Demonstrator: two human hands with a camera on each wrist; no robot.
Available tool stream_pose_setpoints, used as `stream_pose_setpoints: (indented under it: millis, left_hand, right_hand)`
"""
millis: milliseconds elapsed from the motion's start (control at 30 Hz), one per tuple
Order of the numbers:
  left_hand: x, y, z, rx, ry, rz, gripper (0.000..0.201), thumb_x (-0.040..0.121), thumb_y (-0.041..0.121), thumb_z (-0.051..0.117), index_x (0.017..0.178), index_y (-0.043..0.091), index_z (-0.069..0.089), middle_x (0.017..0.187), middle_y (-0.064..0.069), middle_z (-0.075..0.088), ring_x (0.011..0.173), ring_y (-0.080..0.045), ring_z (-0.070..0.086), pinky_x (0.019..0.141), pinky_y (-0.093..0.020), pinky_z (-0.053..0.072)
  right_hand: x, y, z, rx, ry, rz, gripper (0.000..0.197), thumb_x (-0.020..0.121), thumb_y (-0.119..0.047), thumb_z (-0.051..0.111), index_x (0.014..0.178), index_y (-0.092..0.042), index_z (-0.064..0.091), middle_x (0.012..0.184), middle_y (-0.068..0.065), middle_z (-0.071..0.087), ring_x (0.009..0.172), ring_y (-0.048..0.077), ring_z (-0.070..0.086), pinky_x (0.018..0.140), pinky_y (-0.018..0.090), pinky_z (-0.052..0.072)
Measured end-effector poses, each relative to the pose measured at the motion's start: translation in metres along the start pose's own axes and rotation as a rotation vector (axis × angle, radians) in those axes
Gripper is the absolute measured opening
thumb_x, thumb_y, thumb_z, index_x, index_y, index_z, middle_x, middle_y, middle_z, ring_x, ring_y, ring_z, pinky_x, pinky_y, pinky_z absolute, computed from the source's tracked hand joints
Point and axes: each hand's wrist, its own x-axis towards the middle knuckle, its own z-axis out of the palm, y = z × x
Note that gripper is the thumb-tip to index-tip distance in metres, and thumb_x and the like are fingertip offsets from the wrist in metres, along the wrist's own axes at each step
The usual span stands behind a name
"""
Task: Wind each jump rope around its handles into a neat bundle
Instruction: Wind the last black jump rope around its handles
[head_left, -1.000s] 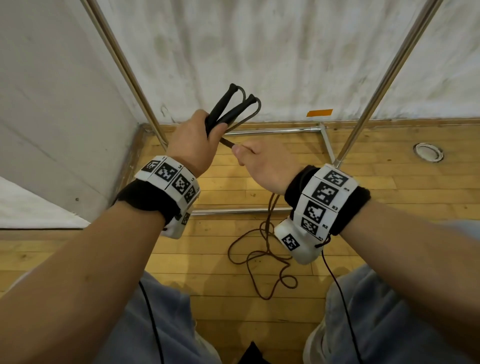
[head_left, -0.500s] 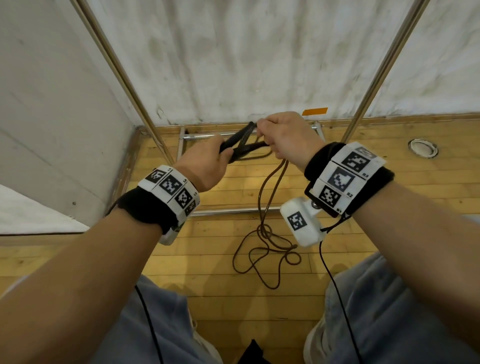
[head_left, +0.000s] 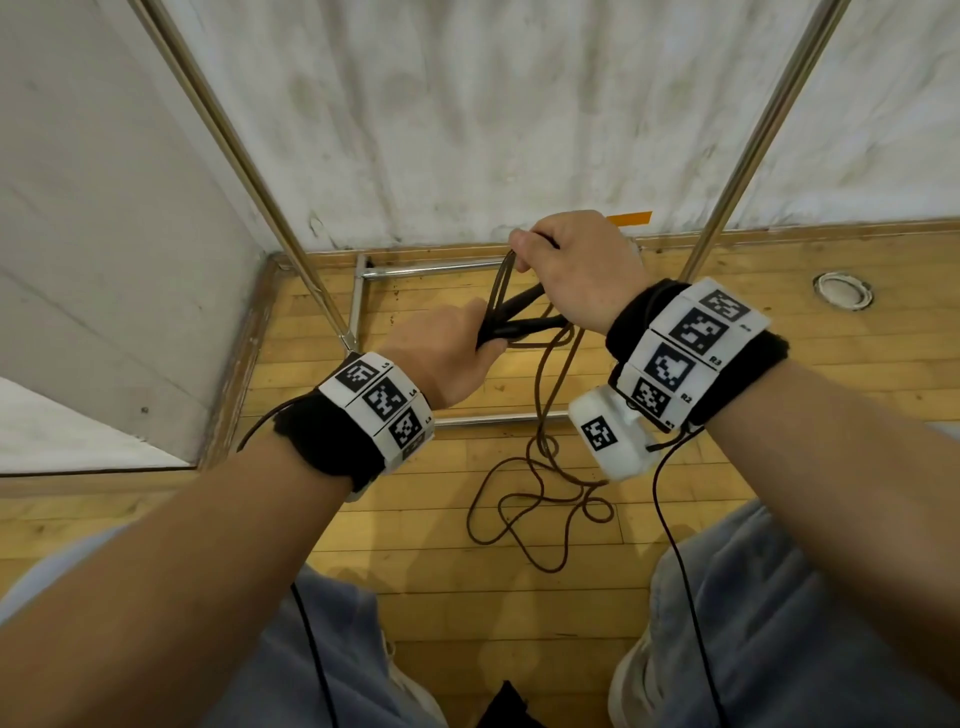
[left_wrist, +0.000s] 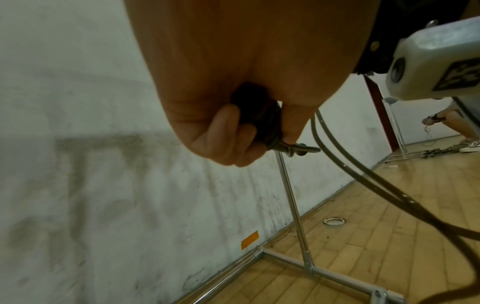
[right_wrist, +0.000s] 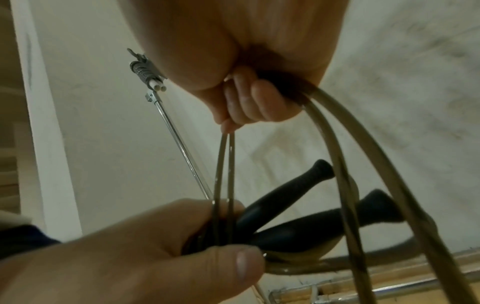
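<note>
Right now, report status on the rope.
Left hand grips both handles. Right hand holds rope doubled above them. Slack tangled on floor.

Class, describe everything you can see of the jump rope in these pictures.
The jump rope is a thin, glossy brown cord with two black, matte handles. The left hand grips both handles at one end, and they splay apart in a V. The right hand holds doubled strands raised above them. The remaining cord hangs down to loose, tangled loops on the wooden floor.

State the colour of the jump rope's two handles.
Black handles, seen best in the right wrist view.
</note>
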Motion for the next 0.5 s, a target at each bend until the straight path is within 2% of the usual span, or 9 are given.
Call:
stream_pose_setpoints:
  millis: [100, 200, 333, 400, 467, 500]
  left_hand:
    - [-0.002, 0.001, -0.002, 0.035, 0.008, 0.031, 0.025, 0.097, 0.041, 0.044, 0.114, 0.023, 0.049, 0.081, 0.007, 0.052, 0.067, -0.01, 0.051, 0.053, -0.026, 0.034]
    - [-0.005, -0.001, -0.004, 0.068, 0.008, 0.066, 0.024, 0.097, 0.039, 0.043, 0.117, 0.025, 0.048, 0.092, 0.004, 0.052, 0.081, -0.015, 0.05, 0.062, -0.028, 0.035]
    - [-0.009, -0.003, -0.014, -0.004, 0.028, 0.158, 0.019, 0.097, 0.036, 0.046, 0.111, 0.025, 0.052, 0.094, 0.003, 0.054, 0.083, -0.018, 0.051, 0.067, -0.034, 0.043]
    - [-0.013, -0.005, -0.022, -0.086, 0.067, 0.224, 0.017, 0.096, 0.034, 0.049, 0.105, 0.021, 0.055, 0.085, 0.006, 0.053, 0.078, -0.018, 0.051, 0.065, -0.033, 0.041]
    - [-0.019, -0.006, -0.029, -0.169, 0.138, 0.296, 0.018, 0.095, 0.033, 0.049, 0.098, 0.017, 0.057, 0.075, 0.011, 0.05, 0.07, -0.015, 0.049, 0.059, -0.029, 0.035]
    - [-0.022, -0.005, -0.034, -0.215, 0.18, 0.325, 0.019, 0.094, 0.034, 0.049, 0.094, 0.017, 0.056, 0.07, 0.012, 0.049, 0.065, -0.012, 0.048, 0.056, -0.028, 0.033]
  right_hand:
    - [0.004, 0.004, -0.002, -0.085, 0.013, -0.039, 0.043, 0.097, -0.036, 0.043, 0.078, -0.006, 0.066, 0.056, -0.003, 0.048, 0.048, 0.009, 0.04, 0.045, 0.012, 0.032]
    - [0.009, 0.012, -0.006, -0.182, 0.004, -0.034, 0.049, 0.095, -0.043, 0.044, 0.082, -0.002, 0.067, 0.062, 0.003, 0.052, 0.055, 0.014, 0.044, 0.051, 0.023, 0.034]
    - [0.015, 0.021, -0.013, -0.111, -0.023, 0.038, 0.057, 0.094, -0.045, 0.046, 0.087, 0.008, 0.065, 0.059, 0.006, 0.042, 0.054, 0.018, 0.039, 0.054, 0.029, 0.032]
    - [0.017, 0.023, -0.021, -0.005, -0.089, 0.068, 0.054, 0.094, -0.045, 0.047, 0.075, 0.002, 0.065, 0.053, 0.0, 0.037, 0.05, 0.015, 0.035, 0.054, 0.027, 0.031]
    - [0.016, 0.025, -0.031, 0.268, -0.228, 0.104, 0.045, 0.093, -0.043, 0.051, 0.058, -0.015, 0.055, 0.048, -0.008, 0.036, 0.046, 0.011, 0.033, 0.051, 0.023, 0.033]
    - [0.015, 0.026, -0.034, 0.397, -0.281, 0.112, 0.044, 0.094, -0.041, 0.051, 0.056, -0.018, 0.051, 0.046, -0.009, 0.035, 0.044, 0.01, 0.032, 0.048, 0.02, 0.034]
